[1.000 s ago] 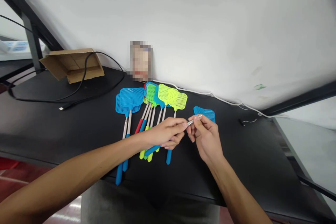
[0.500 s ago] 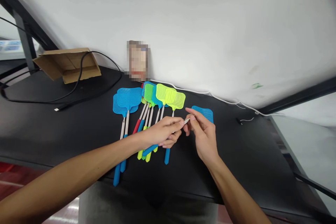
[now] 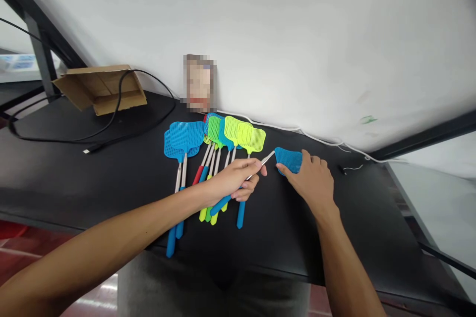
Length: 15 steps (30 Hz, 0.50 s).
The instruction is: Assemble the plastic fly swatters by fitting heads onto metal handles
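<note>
My left hand (image 3: 238, 178) is closed around a fly swatter handle, a thin silver rod (image 3: 268, 157) with a blue grip (image 3: 220, 205). The rod points up and to the right, its tip close to a loose blue fly swatter head (image 3: 289, 159); whether they touch I cannot tell. My right hand (image 3: 316, 178) has thumb and fingers around that mesh head, covering its right side. Left of and behind my left hand lie several fly swatters with blue heads (image 3: 186, 134), a green head (image 3: 214, 129) and yellow heads (image 3: 251, 137), their grips toward me.
An open cardboard box (image 3: 121, 101) stands at the back left of the black table (image 3: 92, 183). A black cable (image 3: 70, 139) loops in front of it. A blurred-out item (image 3: 201, 84) leans on the wall. A white cord (image 3: 282, 128) runs along the table's back edge.
My right hand has let go of the rod tip and moved right onto the loose blue head. My left hand still holds the handle. The view has shifted slightly.
</note>
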Available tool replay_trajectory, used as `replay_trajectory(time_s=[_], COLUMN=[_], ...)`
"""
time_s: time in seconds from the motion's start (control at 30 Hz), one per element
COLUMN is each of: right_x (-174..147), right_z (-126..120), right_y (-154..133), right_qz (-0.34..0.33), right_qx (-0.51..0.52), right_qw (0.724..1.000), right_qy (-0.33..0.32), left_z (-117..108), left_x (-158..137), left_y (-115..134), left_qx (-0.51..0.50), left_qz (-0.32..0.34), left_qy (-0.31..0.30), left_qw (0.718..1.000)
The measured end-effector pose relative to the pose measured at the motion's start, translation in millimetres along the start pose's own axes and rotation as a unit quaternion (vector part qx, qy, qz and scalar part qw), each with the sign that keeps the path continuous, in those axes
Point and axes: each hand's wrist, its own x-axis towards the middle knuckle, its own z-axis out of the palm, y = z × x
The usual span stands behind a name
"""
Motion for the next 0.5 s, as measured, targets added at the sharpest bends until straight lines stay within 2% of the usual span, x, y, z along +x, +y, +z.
replay_trajectory(time_s=[0.17,0.37,0.5], right_x=[5.4,15.9,18.9], right_z=[-0.2,0.4,2.3], right_y=[-1.4,18.3,23.6], right_qz=[0.028,0.052,0.047], right_qx=[0.036,0.093,0.252], right_qw=[0.998,0.988,0.964], right_qy=[-0.033,-0.112,-0.071], left_z=[-0.8,-4.2,-3.7], left_x=[0.5,2.1,1.7], left_y=[-1.0,-8.1,-8.6], left_qx=[0.002,0.012,0.025], left_qz=[-0.003,0.005,0.001], left_qy=[0.002,-0.012,-0.014], left_qw=[1.0,1.0,1.0])
